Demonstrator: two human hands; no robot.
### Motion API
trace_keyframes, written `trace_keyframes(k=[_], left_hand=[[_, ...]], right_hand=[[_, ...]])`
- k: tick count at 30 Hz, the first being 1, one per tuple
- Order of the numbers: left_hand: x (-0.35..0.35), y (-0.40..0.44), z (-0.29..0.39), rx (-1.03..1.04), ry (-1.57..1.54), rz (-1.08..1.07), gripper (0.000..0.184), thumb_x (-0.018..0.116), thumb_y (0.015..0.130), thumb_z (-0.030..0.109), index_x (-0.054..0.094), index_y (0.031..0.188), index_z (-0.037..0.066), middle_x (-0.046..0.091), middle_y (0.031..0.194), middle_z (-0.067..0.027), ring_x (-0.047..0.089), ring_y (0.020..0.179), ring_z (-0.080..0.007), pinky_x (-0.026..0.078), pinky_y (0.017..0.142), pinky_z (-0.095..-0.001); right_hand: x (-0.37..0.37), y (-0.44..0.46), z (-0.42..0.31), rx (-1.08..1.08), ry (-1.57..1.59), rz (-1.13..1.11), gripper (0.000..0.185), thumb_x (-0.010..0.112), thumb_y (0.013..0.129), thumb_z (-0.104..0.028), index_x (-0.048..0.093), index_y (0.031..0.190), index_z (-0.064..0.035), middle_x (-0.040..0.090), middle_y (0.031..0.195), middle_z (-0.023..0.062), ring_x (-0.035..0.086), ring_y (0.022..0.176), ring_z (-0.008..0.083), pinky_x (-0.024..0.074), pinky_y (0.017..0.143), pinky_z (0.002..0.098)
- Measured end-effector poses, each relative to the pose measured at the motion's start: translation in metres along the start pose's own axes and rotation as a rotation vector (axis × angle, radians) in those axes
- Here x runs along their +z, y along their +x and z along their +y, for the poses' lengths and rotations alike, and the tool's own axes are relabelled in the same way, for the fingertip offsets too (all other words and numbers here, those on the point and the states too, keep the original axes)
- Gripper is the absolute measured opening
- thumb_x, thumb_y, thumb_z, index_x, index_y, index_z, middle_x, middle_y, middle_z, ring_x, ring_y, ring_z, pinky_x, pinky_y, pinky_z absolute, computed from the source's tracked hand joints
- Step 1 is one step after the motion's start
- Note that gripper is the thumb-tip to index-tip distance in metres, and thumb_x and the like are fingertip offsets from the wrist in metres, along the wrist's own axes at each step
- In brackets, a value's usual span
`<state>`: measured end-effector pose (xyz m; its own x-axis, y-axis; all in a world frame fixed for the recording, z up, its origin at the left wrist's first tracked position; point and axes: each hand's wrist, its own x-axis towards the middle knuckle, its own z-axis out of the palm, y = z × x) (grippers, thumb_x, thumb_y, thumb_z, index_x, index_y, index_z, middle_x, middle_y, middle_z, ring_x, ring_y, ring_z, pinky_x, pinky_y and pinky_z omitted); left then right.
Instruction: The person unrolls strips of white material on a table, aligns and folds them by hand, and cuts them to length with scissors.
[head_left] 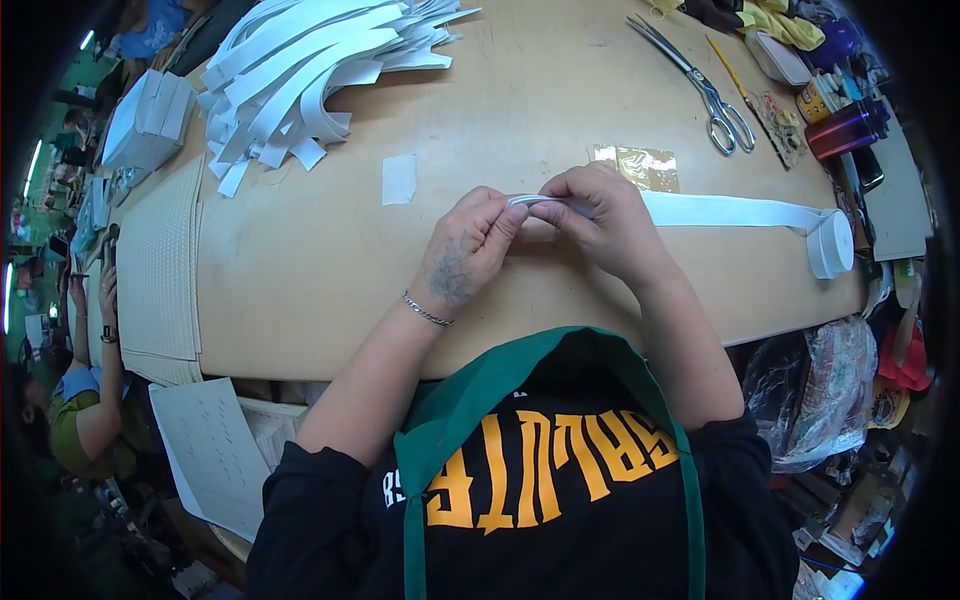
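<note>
My left hand (467, 245) pinches one end of a small white layered band (532, 200), its thumb and fingers closed on it. At the other end my right hand (605, 220) also grips the band between thumb and fingers. A flat white strip (735, 211) runs from behind my right wrist to a white roll (830, 245) at the table's right edge. Whether this strip joins the band in my fingers is hidden by my right hand. Just beyond my hands, a patch of shiny brown tape (640, 168) and a white square patch (399, 180) lie on the table.
Many cut white strips (300, 80) are heaped at the back left. Large scissors (705, 90), a yellow pencil (730, 63) and a dark tumbler (845, 130) are at the back right. Cream sheets (160, 270) cover the table's left end. Another person's arm (105, 370) is at far left.
</note>
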<state>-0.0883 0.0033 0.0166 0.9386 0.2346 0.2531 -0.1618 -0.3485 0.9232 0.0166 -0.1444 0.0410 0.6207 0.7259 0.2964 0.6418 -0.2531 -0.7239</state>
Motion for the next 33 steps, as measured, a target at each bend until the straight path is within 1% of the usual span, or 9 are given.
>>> trace_keyframes(k=[1, 4, 7, 11, 19, 26, 28, 32, 33], left_hand=[[0.003, -0.002, 0.002, -0.05, -0.115, 0.012, 0.019, 0.059, 0.088, 0.015, 0.063, 0.102, 0.001, 0.06, 0.08, -0.0058, 0.056, 0.07, -0.0122, 0.047, 0.065, -0.0252], [0.007, -0.003, 0.01, -0.208, -0.336, 0.032, 0.022, 0.058, 0.089, 0.015, 0.062, 0.104, -0.001, 0.062, 0.084, -0.0042, 0.056, 0.073, -0.0082, 0.047, 0.068, -0.0233], [0.007, -0.003, 0.009, -0.274, -0.328, 0.031, 0.023, 0.056, 0.091, 0.015, 0.062, 0.104, -0.002, 0.064, 0.085, -0.0037, 0.058, 0.075, -0.007, 0.048, 0.07, -0.022], [0.01, -0.002, 0.006, -0.27, -0.329, 0.042, 0.024, 0.053, 0.092, 0.015, 0.061, 0.105, -0.003, 0.064, 0.081, -0.0031, 0.059, 0.077, -0.0072, 0.048, 0.071, -0.0211], [0.01, 0.0, 0.012, -0.266, -0.351, 0.03, 0.024, 0.049, 0.094, 0.013, 0.06, 0.107, -0.003, 0.064, 0.085, -0.0041, 0.059, 0.078, -0.0076, 0.048, 0.072, -0.0215], [0.01, 0.004, 0.013, -0.274, -0.343, 0.042, 0.021, 0.049, 0.093, 0.018, 0.059, 0.093, -0.001, 0.063, 0.08, -0.0053, 0.059, 0.075, -0.0094, 0.048, 0.07, -0.0242], [0.007, 0.008, 0.015, -0.258, -0.187, -0.004, 0.021, 0.048, 0.093, 0.017, 0.058, 0.09, -0.001, 0.062, 0.078, -0.0051, 0.057, 0.072, -0.0095, 0.047, 0.067, -0.0249], [0.004, 0.01, 0.015, -0.154, 0.023, -0.051, 0.026, 0.043, 0.097, 0.023, 0.057, 0.093, 0.001, 0.057, 0.077, -0.0014, 0.052, 0.071, -0.0072, 0.043, 0.066, -0.0214], [0.005, 0.01, 0.014, -0.166, -0.015, 0.0, 0.027, 0.043, 0.097, 0.024, 0.057, 0.093, 0.001, 0.057, 0.077, -0.0014, 0.052, 0.07, -0.0071, 0.043, 0.065, -0.0211]], right_hand=[[0.0, 0.0, 0.001, 0.03, 0.032, -0.003, 0.015, 0.07, 0.075, -0.02, 0.067, 0.079, -0.0058, 0.062, 0.067, 0.0083, 0.057, 0.066, 0.0224, 0.0441, 0.068, 0.0339], [-0.003, 0.002, 0.0, 0.296, 0.254, -0.093, 0.019, 0.069, 0.079, -0.021, 0.067, 0.084, -0.0024, 0.064, 0.07, 0.0088, 0.059, 0.065, 0.0168, 0.046, 0.064, 0.0296], [-0.006, 0.005, 0.002, 0.288, 0.308, -0.116, 0.022, 0.068, 0.082, -0.022, 0.066, 0.084, 0.0002, 0.064, 0.07, 0.0073, 0.058, 0.066, 0.0121, 0.0465, 0.062, 0.0264], [-0.004, 0.004, 0.006, 0.306, 0.393, -0.112, 0.023, 0.069, 0.081, -0.022, 0.066, 0.083, 0.0008, 0.064, 0.07, 0.0057, 0.057, 0.066, 0.01, 0.0459, 0.061, 0.0246], [-0.005, 0.004, 0.004, 0.341, 0.406, -0.114, 0.023, 0.07, 0.08, -0.023, 0.066, 0.082, 0.0003, 0.063, 0.068, 0.0042, 0.056, 0.063, 0.0077, 0.0445, 0.057, 0.0215], [-0.004, 0.004, 0.002, 0.367, 0.438, -0.113, 0.023, 0.07, 0.079, -0.023, 0.067, 0.08, 0.0003, 0.062, 0.067, 0.0037, 0.055, 0.063, 0.0074, 0.0446, 0.058, 0.0219], [-0.002, 0.003, 0.004, 0.34, 0.445, -0.112, 0.024, 0.07, 0.08, -0.023, 0.067, 0.08, 0.0004, 0.062, 0.066, 0.0041, 0.055, 0.063, 0.0072, 0.0445, 0.057, 0.0227], [-0.008, 0.006, 0.005, 0.234, 0.264, -0.172, 0.029, 0.069, 0.079, -0.029, 0.064, 0.083, -0.0006, 0.062, 0.069, 0.01, 0.059, 0.064, 0.0172, 0.046, 0.059, 0.0291], [-0.014, 0.008, 0.003, 0.201, 0.181, -0.208, 0.031, 0.069, 0.079, -0.03, 0.063, 0.084, -0.0009, 0.063, 0.07, 0.0118, 0.06, 0.066, 0.0207, 0.0464, 0.061, 0.031]])
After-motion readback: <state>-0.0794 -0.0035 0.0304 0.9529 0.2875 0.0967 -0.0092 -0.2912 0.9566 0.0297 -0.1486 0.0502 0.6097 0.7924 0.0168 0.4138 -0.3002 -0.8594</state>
